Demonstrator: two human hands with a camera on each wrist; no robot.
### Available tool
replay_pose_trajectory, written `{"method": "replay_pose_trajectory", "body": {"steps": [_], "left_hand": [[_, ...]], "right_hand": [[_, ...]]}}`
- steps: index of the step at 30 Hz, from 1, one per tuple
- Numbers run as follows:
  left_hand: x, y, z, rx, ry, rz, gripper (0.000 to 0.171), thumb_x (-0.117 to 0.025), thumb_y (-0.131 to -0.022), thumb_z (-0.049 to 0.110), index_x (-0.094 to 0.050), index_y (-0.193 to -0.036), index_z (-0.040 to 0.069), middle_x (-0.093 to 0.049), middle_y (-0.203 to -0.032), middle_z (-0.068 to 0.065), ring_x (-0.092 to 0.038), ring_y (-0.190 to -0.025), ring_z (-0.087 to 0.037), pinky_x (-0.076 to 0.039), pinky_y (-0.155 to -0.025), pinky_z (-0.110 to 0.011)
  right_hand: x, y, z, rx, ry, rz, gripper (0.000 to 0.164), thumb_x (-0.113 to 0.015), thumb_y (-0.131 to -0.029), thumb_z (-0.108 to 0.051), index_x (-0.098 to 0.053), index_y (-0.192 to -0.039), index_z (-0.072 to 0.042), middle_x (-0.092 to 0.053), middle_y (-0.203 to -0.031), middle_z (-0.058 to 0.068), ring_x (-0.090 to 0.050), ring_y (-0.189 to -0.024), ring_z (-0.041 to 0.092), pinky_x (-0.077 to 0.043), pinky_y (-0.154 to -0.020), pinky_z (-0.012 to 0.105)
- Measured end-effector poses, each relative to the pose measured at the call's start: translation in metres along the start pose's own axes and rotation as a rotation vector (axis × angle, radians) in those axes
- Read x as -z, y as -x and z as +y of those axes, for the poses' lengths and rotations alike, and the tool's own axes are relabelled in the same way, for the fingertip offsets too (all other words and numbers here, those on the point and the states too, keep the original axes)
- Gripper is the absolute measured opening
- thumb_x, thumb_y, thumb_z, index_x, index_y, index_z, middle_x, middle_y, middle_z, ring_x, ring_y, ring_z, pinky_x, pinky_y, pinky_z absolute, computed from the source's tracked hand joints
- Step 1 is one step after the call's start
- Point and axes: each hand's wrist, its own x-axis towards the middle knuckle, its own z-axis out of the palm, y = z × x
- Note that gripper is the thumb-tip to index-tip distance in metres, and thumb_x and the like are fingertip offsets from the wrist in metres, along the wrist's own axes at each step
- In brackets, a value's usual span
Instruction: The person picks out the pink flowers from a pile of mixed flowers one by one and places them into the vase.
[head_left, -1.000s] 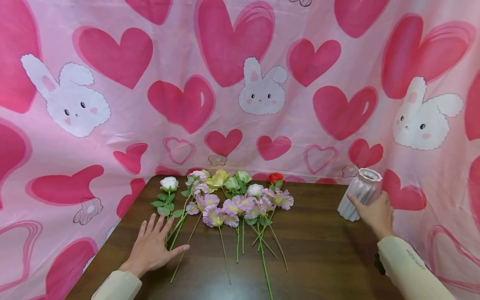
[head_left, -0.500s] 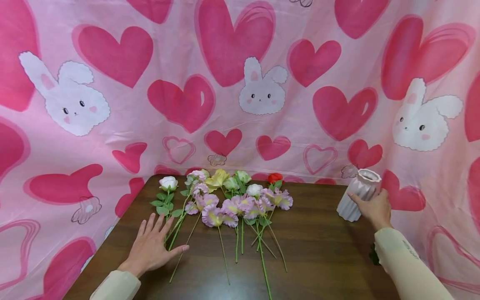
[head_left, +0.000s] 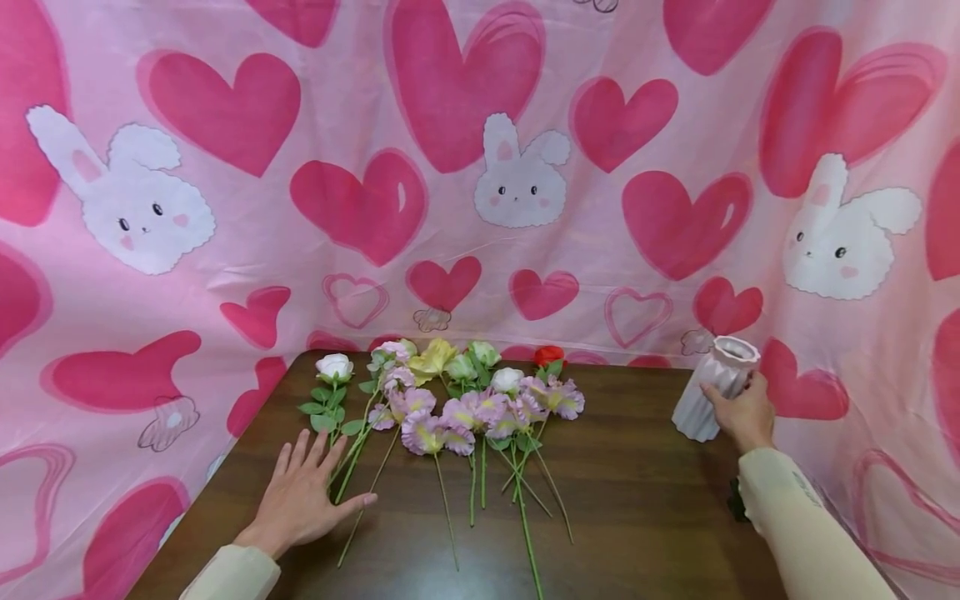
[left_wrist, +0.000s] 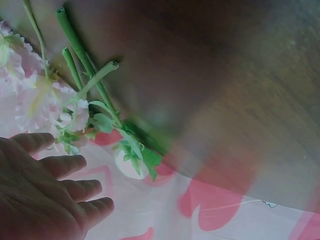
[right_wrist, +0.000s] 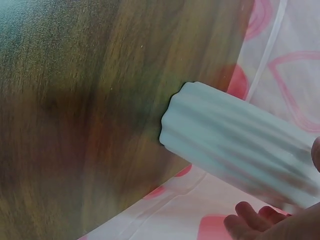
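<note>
On the right of the table stands a pale, fluted vase (head_left: 716, 390), upright, with a scalloped rim. My right hand (head_left: 744, 412) holds its upper part, thumb across the near side and fingers on the far right side. In the right wrist view the vase (right_wrist: 235, 142) lies between thumb and fingers, its base on the wood. My left hand (head_left: 298, 496) is spread palm down at the left, over the lower stems of a white rose (head_left: 334, 367). Its fingers (left_wrist: 75, 190) look straight in the left wrist view, holding nothing.
Artificial flowers lie across the middle of the brown table (head_left: 630, 500): several pink-purple irises (head_left: 423, 432), a yellow bloom (head_left: 433, 360), a red rose (head_left: 549, 356) and pale green roses (head_left: 483, 354). Stems point to the front. A pink cloth (head_left: 600, 225) with hearts and rabbits hangs behind.
My right forearm and wrist have shifted slightly left, the hand still at the vase. The vase and flowers keep their places on the table. My left hand stays where it was.
</note>
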Motion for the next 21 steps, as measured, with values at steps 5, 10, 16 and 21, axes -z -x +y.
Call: {"method": "replay_pose_trajectory", "body": {"steps": [5,10,16,21], "left_hand": [[-0.0003,-0.0002,-0.0005,-0.002,0.003,0.001,0.113,-0.056,-0.079,0.086,-0.043,-0.154,0.004,-0.034,-0.159,-0.03,-0.016,-0.148,-0.056,-0.007,-0.117,-0.069],[-0.0008,-0.0015,-0.0011,-0.006,0.002,-0.002,0.113,-0.057,-0.079,0.086,-0.043,-0.154,0.003,-0.034,-0.159,-0.03,-0.016,-0.148,-0.056,-0.008,-0.117,-0.069],[-0.0022,-0.0011,-0.0018,-0.008,0.018,-0.009,0.114,-0.057,-0.078,0.086,-0.043,-0.154,0.002,-0.033,-0.158,-0.032,-0.016,-0.147,-0.057,-0.006,-0.117,-0.069],[-0.0018,-0.0022,-0.0014,-0.011,0.016,-0.005,0.114,-0.057,-0.078,0.087,-0.043,-0.154,0.003,-0.034,-0.158,-0.031,-0.016,-0.147,-0.057,-0.005,-0.117,-0.069]], "right_hand": [[-0.002,-0.0014,-0.0006,-0.022,-0.023,0.02,0.087,-0.059,-0.101,-0.041,-0.011,-0.155,0.007,-0.035,-0.147,0.043,-0.041,-0.13,0.059,-0.035,-0.107,0.065],[-0.0037,-0.0018,-0.001,-0.01,-0.021,0.039,0.083,-0.06,-0.101,-0.037,-0.014,-0.152,0.011,-0.039,-0.14,0.046,-0.042,-0.126,0.06,-0.036,-0.106,0.064],[-0.0078,-0.0023,-0.0012,0.02,0.006,0.053,0.082,-0.064,-0.099,-0.036,-0.022,-0.143,0.018,-0.041,-0.13,0.048,-0.043,-0.121,0.063,-0.037,-0.104,0.065],[-0.0086,-0.0036,-0.0016,0.025,-0.003,0.066,0.081,-0.064,-0.099,-0.034,-0.021,-0.142,0.02,-0.04,-0.131,0.048,-0.042,-0.122,0.063,-0.036,-0.106,0.066]]}}
